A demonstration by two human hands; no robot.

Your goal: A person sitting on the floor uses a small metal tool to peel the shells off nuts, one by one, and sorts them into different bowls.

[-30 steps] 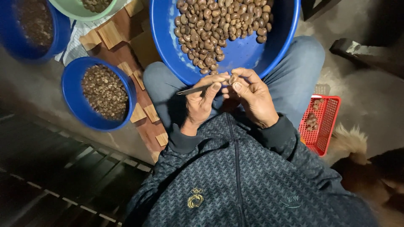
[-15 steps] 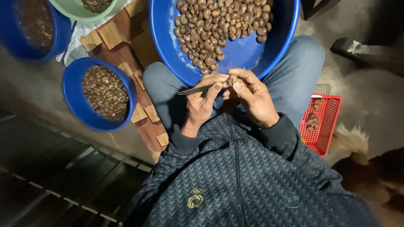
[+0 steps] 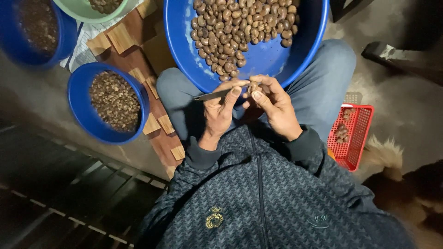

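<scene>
My left hand [image 3: 219, 114] grips a thin metal knife [image 3: 213, 96], its blade pointing left and its handle end under my thumb. My right hand [image 3: 276, 108] pinches a single brown nut [image 3: 253, 86] between thumb and fingers, right against the knife. Both hands sit together over my lap, at the near rim of a large blue basin [image 3: 267, 57]. The basin rests between my knees and holds a heap of brown nuts [image 3: 240, 27].
A smaller blue bowl [image 3: 77, 94] of small pale kernels stands at the left, with another blue bowl [image 3: 64, 39] and a green bowl [image 3: 78, 11] behind it. Wooden blocks [image 3: 121, 38] lie on a board. A red mesh basket [image 3: 357, 138] and a furry animal [image 3: 392, 170] are at the right.
Both hands have edged slightly up toward the basin rim, with the nut turned a little against the knife. Nothing else has moved.
</scene>
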